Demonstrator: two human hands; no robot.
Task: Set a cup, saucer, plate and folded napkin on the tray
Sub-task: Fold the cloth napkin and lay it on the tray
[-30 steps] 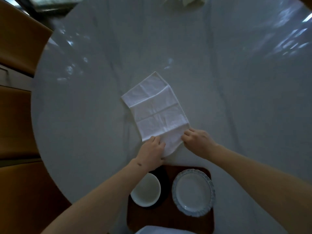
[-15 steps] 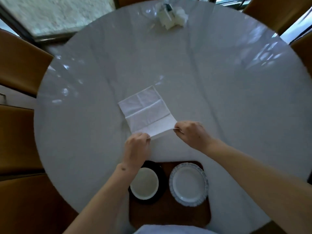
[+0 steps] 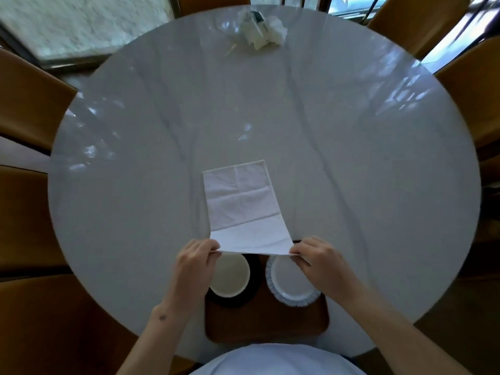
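Each grip is pinched shut on a near corner of the napkin (image 3: pixel 244 209): the left hand (image 3: pixel 196 259) nips the left corner between thumb and fingertips, the right hand (image 3: pixel 316 255) does the same on the right, and the near edge is drawn taut between them. A second ago both hands pressed that edge flat on the bench (image 3: pixel 351 158); half a second ago it was just coming up; now the near panel is lifted clear and pulled back toward the body, hanging over the far rim of the tray (image 3: pixel 266 324), while the far part of the cloth lies flat on the bench with its creases showing. That reads as a fold under way, probably near edge over far, so the napkin is the one item not yet placed. On the tray, the cup (image 3: pixel 230 276) sits on a dark saucer (image 3: pixel 251 292) at the left and the plate (image 3: pixel 290 282) at the right, both partly hidden by the hands. A crumpled white bundle (image 3: pixel 259 29) lies at the far side.
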